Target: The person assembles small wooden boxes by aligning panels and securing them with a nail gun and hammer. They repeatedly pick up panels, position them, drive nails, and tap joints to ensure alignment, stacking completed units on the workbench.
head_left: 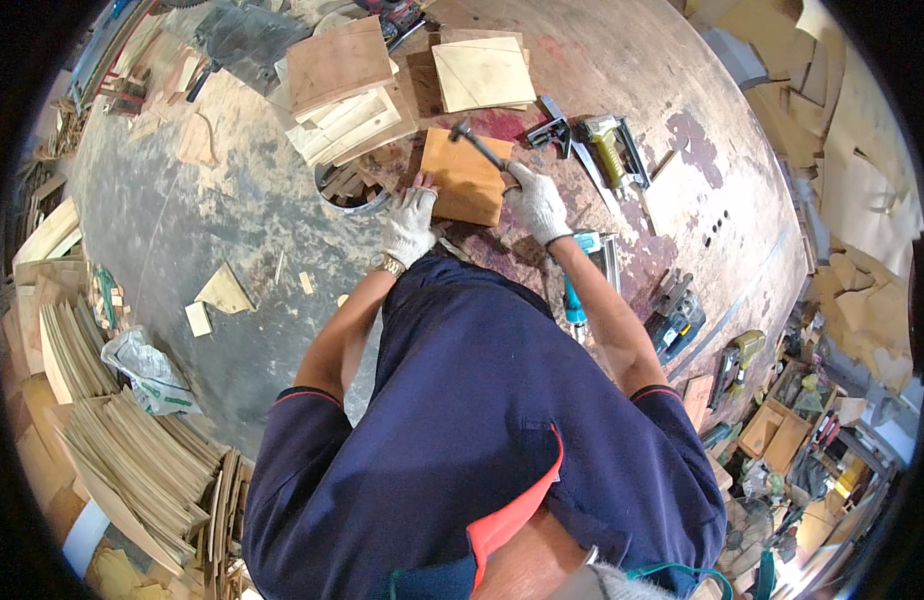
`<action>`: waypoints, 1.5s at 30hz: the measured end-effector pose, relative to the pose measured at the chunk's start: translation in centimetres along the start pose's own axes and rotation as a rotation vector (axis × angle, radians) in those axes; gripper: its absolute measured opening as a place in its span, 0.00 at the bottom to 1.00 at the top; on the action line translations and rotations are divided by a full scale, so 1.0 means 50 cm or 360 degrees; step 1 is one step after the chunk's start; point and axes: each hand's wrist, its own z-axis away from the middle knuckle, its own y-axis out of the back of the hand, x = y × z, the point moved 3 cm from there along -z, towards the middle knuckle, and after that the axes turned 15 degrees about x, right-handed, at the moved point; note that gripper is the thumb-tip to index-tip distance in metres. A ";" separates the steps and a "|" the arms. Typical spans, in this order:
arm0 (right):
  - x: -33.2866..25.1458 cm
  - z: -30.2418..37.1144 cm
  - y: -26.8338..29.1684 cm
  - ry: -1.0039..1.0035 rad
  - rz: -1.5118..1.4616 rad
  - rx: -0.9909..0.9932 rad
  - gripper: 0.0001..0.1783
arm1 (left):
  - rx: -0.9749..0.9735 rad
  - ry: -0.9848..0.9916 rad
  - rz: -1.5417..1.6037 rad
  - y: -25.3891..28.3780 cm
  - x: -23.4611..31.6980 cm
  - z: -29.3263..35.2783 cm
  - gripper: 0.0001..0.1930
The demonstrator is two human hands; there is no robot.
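An orange-brown flat wooden piece (452, 165) lies on the worn worktable in front of me. My left hand (412, 222), in a white knit glove with bare fingertips, holds its left edge. My right hand (536, 204), gloved the same way, is closed round the handle of a hammer (482, 146). The hammer is over the wooden piece, its head up and to the left. From this angle I cannot tell whether the head touches the wood. Part of the handle is hidden in my right hand.
Stacked wooden panels (340, 65) and pale boards (482, 73) lie beyond. A round hole (354, 205) with scraps inside is left of my left hand. Nail guns (610, 150), a teal power tool (577, 305) and a jigsaw-like tool (674, 318) lie right. Thin sheets (132, 460) are piled lower left.
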 end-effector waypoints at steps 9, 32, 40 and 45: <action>-0.006 0.096 -0.035 0.0017 0.0119 0.0151 0.14 | 0.0055 -0.0010 0.0027 -0.017 -0.005 0.024 0.37; 0.026 0.089 -0.071 -0.0991 -0.0328 -0.0080 0.22 | 0.0013 0.0032 -0.0229 0.013 -0.032 -0.006 0.39; -0.027 0.093 -0.026 -0.0986 -0.1307 -0.0378 0.21 | 0.0490 0.0330 -0.0164 0.129 -0.050 -0.068 0.24; 0.015 0.109 0.015 -0.1230 -0.1291 -0.0242 0.17 | 0.1207 0.0593 0.0330 0.298 -0.063 -0.235 0.23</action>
